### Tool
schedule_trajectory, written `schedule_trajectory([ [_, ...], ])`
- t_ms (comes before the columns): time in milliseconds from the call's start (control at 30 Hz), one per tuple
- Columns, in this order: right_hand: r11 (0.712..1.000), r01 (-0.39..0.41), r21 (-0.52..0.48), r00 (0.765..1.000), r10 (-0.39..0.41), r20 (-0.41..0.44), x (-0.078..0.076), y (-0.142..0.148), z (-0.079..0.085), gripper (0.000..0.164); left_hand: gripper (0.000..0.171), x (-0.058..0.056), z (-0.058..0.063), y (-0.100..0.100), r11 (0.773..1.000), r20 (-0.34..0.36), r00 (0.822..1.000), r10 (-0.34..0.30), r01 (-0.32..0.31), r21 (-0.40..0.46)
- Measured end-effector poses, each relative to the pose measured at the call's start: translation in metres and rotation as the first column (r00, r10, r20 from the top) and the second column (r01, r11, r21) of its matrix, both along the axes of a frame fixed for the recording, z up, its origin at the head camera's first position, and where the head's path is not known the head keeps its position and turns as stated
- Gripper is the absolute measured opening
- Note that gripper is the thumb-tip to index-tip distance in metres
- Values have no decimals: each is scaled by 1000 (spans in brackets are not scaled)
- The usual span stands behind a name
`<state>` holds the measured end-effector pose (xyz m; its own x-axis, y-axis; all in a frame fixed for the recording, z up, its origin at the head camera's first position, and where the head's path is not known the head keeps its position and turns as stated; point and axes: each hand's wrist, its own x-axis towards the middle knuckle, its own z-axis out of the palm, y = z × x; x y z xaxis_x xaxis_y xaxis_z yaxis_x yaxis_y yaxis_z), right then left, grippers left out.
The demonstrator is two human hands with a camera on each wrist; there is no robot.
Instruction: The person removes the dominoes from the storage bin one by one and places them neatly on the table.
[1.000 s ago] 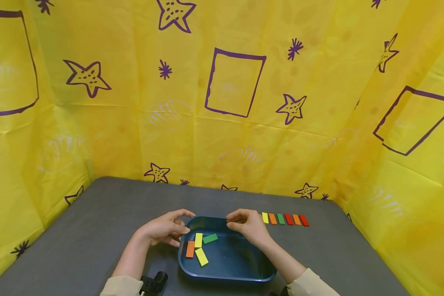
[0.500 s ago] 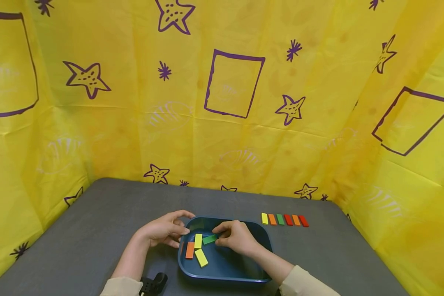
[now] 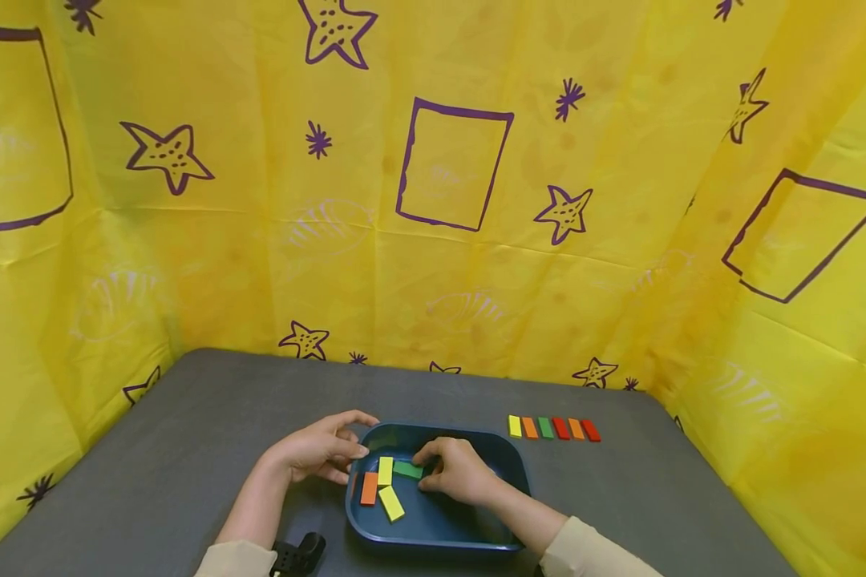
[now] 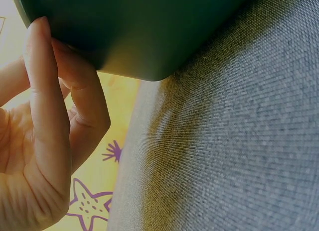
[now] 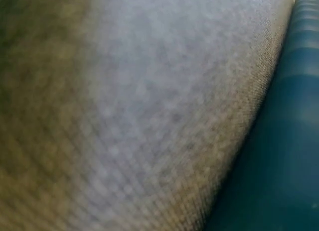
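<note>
A dark blue tray (image 3: 433,544) stands on the table; inside it lie an orange block (image 3: 369,489), two yellow blocks (image 3: 391,504) and a green block (image 3: 406,470). My left hand (image 3: 317,450) holds the tray's left end, thumb at the rim. In the left wrist view, bent fingers of the left hand (image 4: 52,116) touch the outer wall of the tray (image 4: 134,37). Inside the tray, my right hand (image 3: 458,474) pinches the right end of the green block with thumb and fingers. The right wrist view has only the tray's outside (image 5: 279,151) and table cloth; the hand is hidden there.
Behind the tray to the right, several flat blocks stand in a spaced row, among them a green block (image 3: 545,427). The grey table (image 3: 151,481) meets yellow patterned curtains (image 3: 296,264) at its back and sides. A black strap (image 3: 299,553) is on the left wrist.
My right hand has come from the tray's back rim down and left to the green block, which has turned slightly. The left hand keeps its place on the tray.
</note>
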<state>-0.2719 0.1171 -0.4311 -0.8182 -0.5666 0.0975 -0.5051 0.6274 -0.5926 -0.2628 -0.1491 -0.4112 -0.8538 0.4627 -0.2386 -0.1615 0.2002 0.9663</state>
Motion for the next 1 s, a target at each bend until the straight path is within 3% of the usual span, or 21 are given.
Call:
schedule_trajectory([
  [200, 999, -10, 50, 996, 15, -93, 0, -3, -3, 21, 53, 1, 1, -1, 1000, -1, 1000, 1, -1, 0],
  [700, 997, 69, 26, 997, -68, -21, 3, -1, -1, 16, 52, 1, 0, 1, 1000, -6, 1000, 5, -5, -3],
  [1000, 996, 88, -29, 996, -87, 28, 3, 4, 10, 16, 53, 2, 1, 0, 1000, -6, 1000, 8, -8, -4],
])
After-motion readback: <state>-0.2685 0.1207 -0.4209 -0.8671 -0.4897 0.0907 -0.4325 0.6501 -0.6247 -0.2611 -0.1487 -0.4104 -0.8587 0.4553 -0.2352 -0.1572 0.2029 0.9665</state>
